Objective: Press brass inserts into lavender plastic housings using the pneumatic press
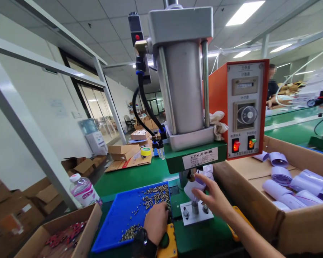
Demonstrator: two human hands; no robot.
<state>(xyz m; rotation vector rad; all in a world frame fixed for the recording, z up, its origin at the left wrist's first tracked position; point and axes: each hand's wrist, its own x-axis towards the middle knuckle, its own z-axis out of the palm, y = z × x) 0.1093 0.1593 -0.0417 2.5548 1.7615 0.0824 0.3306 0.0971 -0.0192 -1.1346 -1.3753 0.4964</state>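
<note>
My left hand (156,221), with a dark watch on the wrist, lies over the right edge of a blue tray (111,218). Its fingers curl down; whatever they hold is hidden. Small brass-coloured metal parts (156,195) are scattered in the tray. Under the head of a bench press (181,86), my right hand (215,197) has its fingers apart beside a curled lilac plastic piece (190,190). The fingertips are close to this piece; whether they touch it cannot be told. The piece sits above a metal post on a bolted plate (196,218).
A carton (298,229) at right holds several lilac curled pieces. Red parts lie in a carton (88,224) at left, near a bottle (83,190). Yellow button boxes (171,247) flank the press base. An orange control box (244,107) adjoins the press. Another person (272,86) is behind.
</note>
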